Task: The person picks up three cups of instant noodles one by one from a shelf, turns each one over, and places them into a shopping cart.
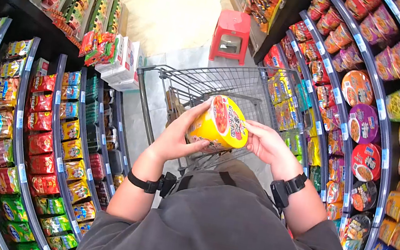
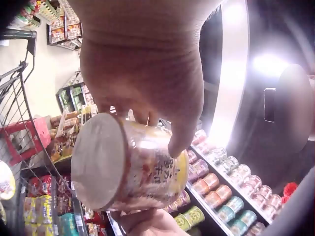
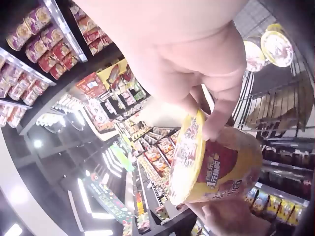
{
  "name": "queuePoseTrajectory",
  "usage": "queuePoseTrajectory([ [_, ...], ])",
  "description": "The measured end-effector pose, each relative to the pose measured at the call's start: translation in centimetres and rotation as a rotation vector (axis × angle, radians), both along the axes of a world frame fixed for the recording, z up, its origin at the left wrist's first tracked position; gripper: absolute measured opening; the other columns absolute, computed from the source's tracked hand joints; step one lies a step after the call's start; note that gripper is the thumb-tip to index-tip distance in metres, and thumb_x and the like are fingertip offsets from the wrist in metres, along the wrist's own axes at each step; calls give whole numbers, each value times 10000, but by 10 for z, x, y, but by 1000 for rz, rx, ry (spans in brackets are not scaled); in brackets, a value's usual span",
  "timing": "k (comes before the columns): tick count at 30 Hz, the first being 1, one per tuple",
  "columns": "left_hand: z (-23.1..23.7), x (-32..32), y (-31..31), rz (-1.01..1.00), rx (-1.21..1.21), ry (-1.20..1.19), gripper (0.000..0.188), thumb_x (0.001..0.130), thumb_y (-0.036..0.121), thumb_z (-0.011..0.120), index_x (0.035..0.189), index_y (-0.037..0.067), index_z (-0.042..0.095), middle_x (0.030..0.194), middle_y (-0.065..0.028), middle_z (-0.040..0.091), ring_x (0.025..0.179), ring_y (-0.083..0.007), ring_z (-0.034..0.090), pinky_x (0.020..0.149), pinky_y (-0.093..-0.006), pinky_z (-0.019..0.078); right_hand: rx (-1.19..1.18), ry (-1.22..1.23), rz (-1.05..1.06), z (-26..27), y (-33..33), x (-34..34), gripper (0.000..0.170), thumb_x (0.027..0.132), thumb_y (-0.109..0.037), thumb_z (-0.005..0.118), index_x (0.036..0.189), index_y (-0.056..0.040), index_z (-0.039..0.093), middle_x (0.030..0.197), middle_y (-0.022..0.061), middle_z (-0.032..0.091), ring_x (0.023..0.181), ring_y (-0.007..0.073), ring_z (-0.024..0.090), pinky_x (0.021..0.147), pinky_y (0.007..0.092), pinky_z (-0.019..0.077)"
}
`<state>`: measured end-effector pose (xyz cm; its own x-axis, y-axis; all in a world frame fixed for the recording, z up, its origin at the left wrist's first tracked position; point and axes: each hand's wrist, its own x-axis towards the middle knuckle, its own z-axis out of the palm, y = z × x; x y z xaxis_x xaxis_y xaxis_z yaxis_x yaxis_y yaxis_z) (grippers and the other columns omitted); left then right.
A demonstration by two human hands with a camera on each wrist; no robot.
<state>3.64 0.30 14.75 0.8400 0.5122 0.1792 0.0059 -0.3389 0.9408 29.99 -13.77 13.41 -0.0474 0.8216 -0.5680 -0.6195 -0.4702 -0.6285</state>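
A yellow instant noodle tub [image 1: 221, 126] with a red picture on its lid is held in front of the chest, tilted on its side. My left hand [image 1: 180, 132] grips it round its body, thumb on the near side. At the lid's edge, my right hand [image 1: 266, 145] pinches the rim between thumb and fingers. From the left wrist, the pale round base of the tub [image 2: 98, 160] faces the camera. The right wrist view has the right thumb [image 3: 214, 125] at the rim, with printed lettering below it.
Below the tub stands a wire shopping cart [image 1: 239, 86], with round tubs [image 3: 277, 46] in it in the right wrist view. Shelves of packets [image 1: 41, 132] line the left, and noodle tubs [image 1: 363, 124] fill shelves on the right. A red stool [image 1: 230, 36] stands ahead.
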Motion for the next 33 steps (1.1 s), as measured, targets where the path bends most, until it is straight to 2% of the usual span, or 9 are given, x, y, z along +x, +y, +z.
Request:
queuePoseTrajectory([
  [3, 9, -10, -19, -85, 85, -9, 939, 866, 226, 780, 1626, 19, 269, 1653, -199, 335, 1551, -326, 297, 1259, -423, 242, 35, 114, -35, 3, -38, -15, 340, 1090, -281, 538, 1328, -48, 603, 1112, 59, 745, 864, 141, 717, 733, 276, 579],
  [5, 4, -15, -31, -80, -41, -50, 951, 871, 239, 777, 1629, 11, 250, 1653, -213, 326, 1555, -327, 288, 1257, -415, 235, 54, 161, -48, 14, -63, -29, 362, 1092, -299, 534, 1330, -36, 601, 1142, 70, 742, 918, 176, 720, 781, 308, 587],
  [12, -4, 6, -75, -153, -375, -27, 844, 998, 210, 632, 1648, -22, 146, 1645, -163, 334, 1504, -229, 339, 1224, -358, 268, 100, -189, -124, 47, -140, -54, 559, 1102, -383, 507, 1504, 4, 476, 1501, 112, 545, 1339, 243, 543, 1077, 407, 462],
  [14, -10, 20, -88, -163, -439, -12, 817, 1026, 215, 632, 1632, -55, 155, 1604, -214, 386, 1465, -230, 395, 1197, -343, 312, 127, -172, -158, 43, -160, -49, 563, 1100, -384, 513, 1507, 3, 472, 1500, 115, 545, 1335, 240, 547, 1073, 403, 467],
  [19, -2, 70, -113, -251, -316, 114, 776, 1038, 228, 625, 1626, -45, 199, 1530, -202, 479, 1394, -228, 476, 1159, -350, 367, 132, -126, -306, 52, -210, -31, 488, 1087, -267, 542, 1476, 22, 480, 1458, 146, 574, 1337, 249, 558, 1092, 394, 471],
  [21, 13, 101, -130, -298, -253, 139, 772, 1036, 224, 631, 1621, -51, 209, 1507, -209, 501, 1382, -230, 492, 1149, -352, 383, 182, -122, -327, 46, -234, -14, 574, 1075, -228, 561, 1538, 57, 377, 1521, 152, 508, 1374, 252, 532, 1137, 398, 448],
  [25, 2, 174, -173, -438, -347, 158, 803, 1024, 208, 653, 1623, -52, 184, 1507, -217, 502, 1379, -245, 504, 1142, -368, 404, 163, -191, -467, 51, -290, 20, 646, 1070, -214, 567, 1604, 5, 276, 1583, 143, 431, 1397, 249, 509, 1148, 396, 434],
  [29, 12, 245, -226, -595, -196, 250, 834, 1009, 224, 674, 1621, -52, 180, 1520, -231, 485, 1386, -281, 512, 1137, -390, 417, 131, -265, -612, 40, -357, 56, 740, 1058, -215, 585, 1655, -68, 172, 1639, 140, 346, 1408, 249, 497, 1156, 405, 420],
  [33, 29, 309, -281, -726, -32, 273, 836, 981, 246, 702, 1609, -37, 229, 1506, -261, 490, 1367, -339, 535, 1123, -410, 439, 47, -272, -647, 53, -423, 83, 821, 1027, -231, 629, 1678, -145, 135, 1652, 147, 323, 1488, 232, 370, 1196, 424, 352],
])
